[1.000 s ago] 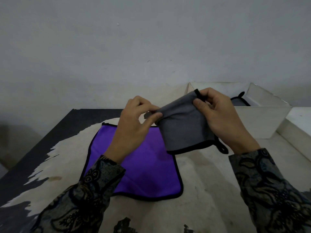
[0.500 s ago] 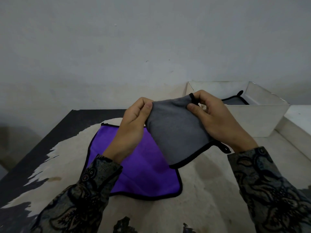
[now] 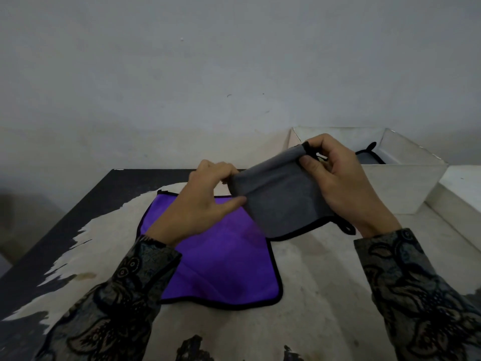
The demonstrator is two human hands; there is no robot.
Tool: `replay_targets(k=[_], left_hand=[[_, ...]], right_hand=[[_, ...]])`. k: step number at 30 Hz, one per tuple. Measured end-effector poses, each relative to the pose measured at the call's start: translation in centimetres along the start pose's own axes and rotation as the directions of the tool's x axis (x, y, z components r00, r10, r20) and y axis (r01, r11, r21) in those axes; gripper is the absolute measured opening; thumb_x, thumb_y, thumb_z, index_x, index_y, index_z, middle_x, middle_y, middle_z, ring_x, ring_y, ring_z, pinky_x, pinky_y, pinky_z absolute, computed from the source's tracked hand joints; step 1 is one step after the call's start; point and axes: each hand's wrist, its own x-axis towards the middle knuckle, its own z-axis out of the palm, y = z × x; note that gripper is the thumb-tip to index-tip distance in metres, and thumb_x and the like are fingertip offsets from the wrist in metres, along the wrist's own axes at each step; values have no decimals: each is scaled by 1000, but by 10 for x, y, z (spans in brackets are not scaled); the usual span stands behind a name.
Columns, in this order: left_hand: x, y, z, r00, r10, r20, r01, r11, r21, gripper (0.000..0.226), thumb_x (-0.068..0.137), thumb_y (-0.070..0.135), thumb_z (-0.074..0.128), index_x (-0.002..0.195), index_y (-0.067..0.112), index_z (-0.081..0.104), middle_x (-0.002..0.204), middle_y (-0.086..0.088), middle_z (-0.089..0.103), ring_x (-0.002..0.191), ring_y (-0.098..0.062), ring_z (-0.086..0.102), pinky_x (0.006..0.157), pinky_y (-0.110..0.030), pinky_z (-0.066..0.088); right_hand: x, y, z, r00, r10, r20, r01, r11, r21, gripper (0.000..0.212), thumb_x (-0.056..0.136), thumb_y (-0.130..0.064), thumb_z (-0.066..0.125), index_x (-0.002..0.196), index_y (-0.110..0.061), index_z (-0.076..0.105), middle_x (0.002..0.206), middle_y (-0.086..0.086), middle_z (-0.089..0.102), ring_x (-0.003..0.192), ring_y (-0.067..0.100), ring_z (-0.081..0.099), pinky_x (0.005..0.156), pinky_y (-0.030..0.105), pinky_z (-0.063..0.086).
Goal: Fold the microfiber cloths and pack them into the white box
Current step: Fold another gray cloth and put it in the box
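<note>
Microfiber cloths, three counted, head view. Grey cloth (image 3: 283,201): folded, held above the table (image 3: 325,282), left hand (image 3: 205,201) pinching its left edge, right hand (image 3: 338,178) pinching its top corner, probably to square the fold before packing. Purple cloth (image 3: 223,261): flat, unfolded, below. Third cloth (image 3: 369,158): inside the one white box (image 3: 406,188).

Left hand (image 3: 205,201) pinching thumb against curled fingers; right hand (image 3: 338,178) raised higher, fingers clamped, both patterned sleeves reaching forward.
</note>
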Motion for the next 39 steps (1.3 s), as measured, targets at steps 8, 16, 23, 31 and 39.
replay_targets(k=[8, 16, 23, 31, 39], left_hand=[[5, 2, 4, 995, 24, -97, -57, 931, -359, 21, 94, 2, 58, 115, 6, 62, 110, -6, 57, 105, -26, 60, 91, -44, 53], [6, 7, 3, 995, -30, -97, -53, 658, -751, 32, 98, 9, 52, 123, 21, 67, 89, -10, 53, 85, -15, 50, 75, -23, 45], [5, 14, 5, 975, -100, -196, -26, 832, -554, 26, 99, 7, 50, 117, 16, 67, 68, 0, 40, 64, -12, 37, 59, -23, 33], [11, 22, -9, 978, -115, -175, 142, 978, 154, 41, 71, 76, 58, 96, 45, 67, 76, 10, 48, 88, -11, 46, 90, -34, 26], [69, 44, -11, 993, -105, 55, 119, 914, -388, 24, 85, 37, 70, 83, 14, 62, 85, 2, 55, 74, -6, 53, 62, -16, 43]], right_hand=[[1, 2, -1, 1000, 10, 11, -11, 999, 48, 14, 101, -9, 53, 100, -19, 61, 95, -7, 65, 82, 0, 63, 71, 14, 49], [2, 8, -4, 994, 34, 102, -33, 999, -15, 11, 101, -11, 54, 106, -13, 63, 104, -5, 69, 101, 3, 65, 81, 16, 51], [0, 12, 3, 985, 60, 160, -47, 995, -85, 8, 101, -13, 53, 103, -16, 60, 104, -3, 67, 101, 3, 63, 79, 15, 48], [0, -3, -7, 988, -70, 138, 64, 997, 46, 14, 100, -3, 53, 97, -15, 58, 90, -10, 61, 83, 3, 61, 72, 17, 49], [6, -1, -36, 1000, -2, -24, 5, 993, 119, 12, 105, -16, 46, 101, -22, 56, 94, -13, 64, 85, 0, 61, 71, 15, 48]])
